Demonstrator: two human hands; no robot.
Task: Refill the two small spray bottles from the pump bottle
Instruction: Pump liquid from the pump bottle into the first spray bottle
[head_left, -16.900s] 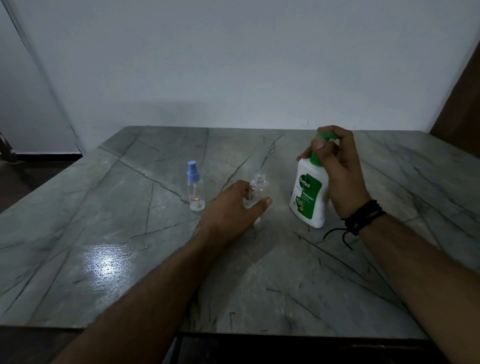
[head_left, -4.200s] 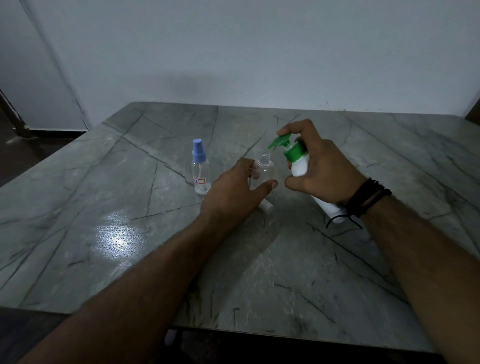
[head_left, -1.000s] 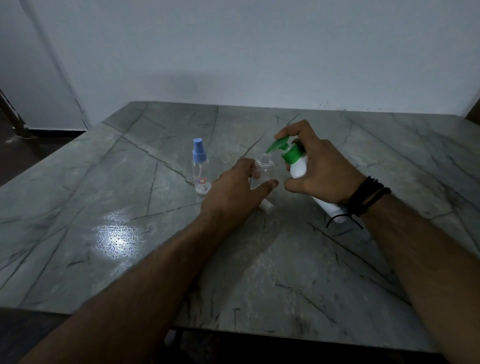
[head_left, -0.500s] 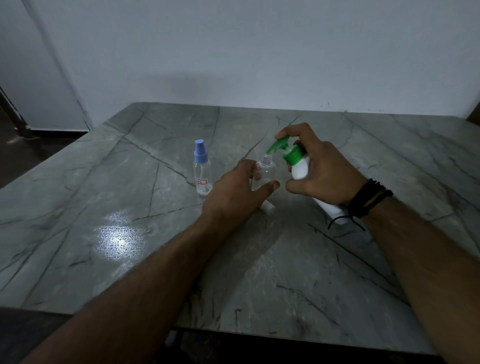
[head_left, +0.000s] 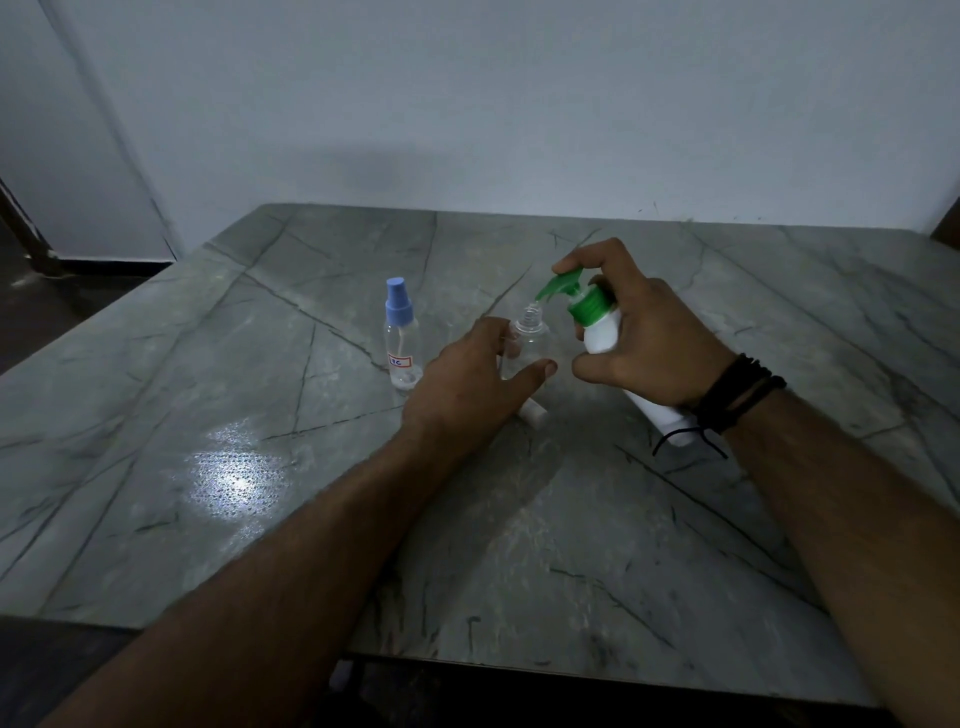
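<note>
Left hand (head_left: 470, 382) is curled around the open spray bottle (head_left: 529, 340) mid-table, steadying it. Right hand (head_left: 641, 343) grips the tilted pump bottle (head_left: 602, 332), finger on the pump head, nozzle right over the neck. Capped second bottle (head_left: 400, 338) waits at 9 o'clock. Best bet: short slow pumps, spout kept centered, so nothing dribbles down the side.

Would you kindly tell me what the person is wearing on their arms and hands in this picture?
Both forearms are bare, with no sleeves or gloves in view. The left hand and its wrist carry nothing. By the right hand, the wrist wears a stack of black cord bracelets, with thin loose black ends hanging below.
</note>
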